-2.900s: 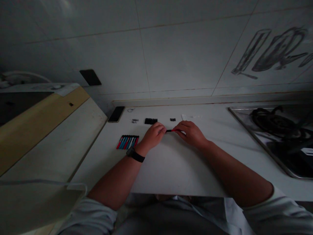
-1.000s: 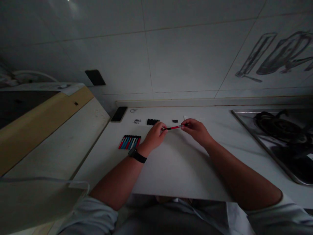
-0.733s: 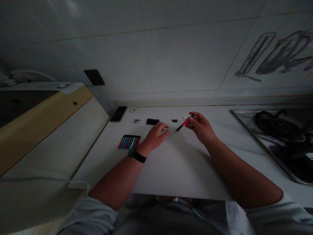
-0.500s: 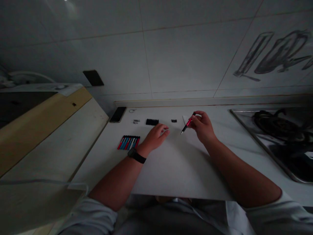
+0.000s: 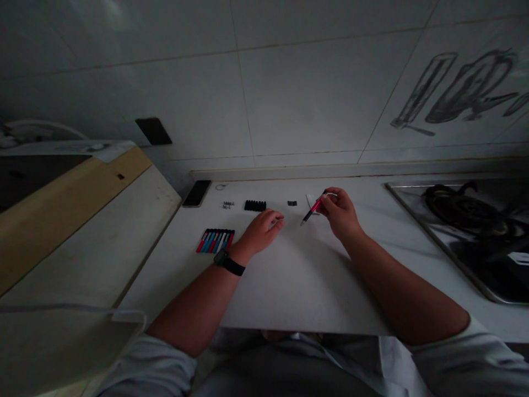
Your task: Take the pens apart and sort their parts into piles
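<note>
My right hand (image 5: 341, 214) pinches a red-and-black pen (image 5: 316, 204) near its upper end, its silver tip slanting down to the left above the counter. My left hand (image 5: 262, 230) rests with curved fingers and the thumb apart, holding nothing that I can see. Just behind it stands a row of black pieces (image 5: 255, 205). Left of my wrist lies a row of red, blue and white pen barrels (image 5: 215, 241). Several small silver pieces (image 5: 227, 204) and a little group of small black pieces (image 5: 292, 203) lie farther back. A thin white item (image 5: 311, 200) is partly hidden behind the pen.
A phone (image 5: 197, 193) lies at the back left of the white counter (image 5: 297, 292), near a small ring-shaped item (image 5: 221, 187). A gas stove (image 5: 471, 231) is set in on the right. A pale cabinet-like panel (image 5: 103, 231) borders the left side, and a tiled wall (image 5: 301, 105) the back.
The pen has tilted a little flatter, its tip moving slightly left. My left hand keeps nearly the same pose. The whole view has shifted slightly.
</note>
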Motion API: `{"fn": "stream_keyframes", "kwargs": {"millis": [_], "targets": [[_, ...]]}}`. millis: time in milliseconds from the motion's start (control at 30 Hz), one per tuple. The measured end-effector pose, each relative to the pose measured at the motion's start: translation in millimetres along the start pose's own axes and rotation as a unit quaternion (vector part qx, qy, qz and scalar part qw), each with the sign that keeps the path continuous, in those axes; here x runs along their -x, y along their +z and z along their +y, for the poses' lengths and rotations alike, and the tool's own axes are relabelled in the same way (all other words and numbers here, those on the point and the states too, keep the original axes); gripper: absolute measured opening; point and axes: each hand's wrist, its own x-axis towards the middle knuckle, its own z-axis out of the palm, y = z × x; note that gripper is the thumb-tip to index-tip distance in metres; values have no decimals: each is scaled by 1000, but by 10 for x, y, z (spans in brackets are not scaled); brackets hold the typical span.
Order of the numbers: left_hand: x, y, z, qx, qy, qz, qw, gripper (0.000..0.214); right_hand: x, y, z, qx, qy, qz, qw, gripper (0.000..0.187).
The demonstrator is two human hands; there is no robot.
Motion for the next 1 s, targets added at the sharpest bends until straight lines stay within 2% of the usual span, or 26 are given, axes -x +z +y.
{"fn": "stream_keyframes", "kwargs": {"millis": [367, 767, 900, 1000], "targets": [[-8, 9, -7, -2, 3, -3, 1000, 28, -26, -21, -1, -8, -4, 9, 1000, 46], [-6, -3, 14, 3, 3, -9, 1000, 27, -60, -57, -166, -18, -6, 16, 1000, 44], [-4, 1, -2, 3, 2, -12, 1000, 29, -200, -231, -391, -11, -48, 40, 998, 39], [-3, 10, -16, 7, 4, -15, 1000, 30, -391, -551, -596, 2, -81, 92, 992, 40]]}}
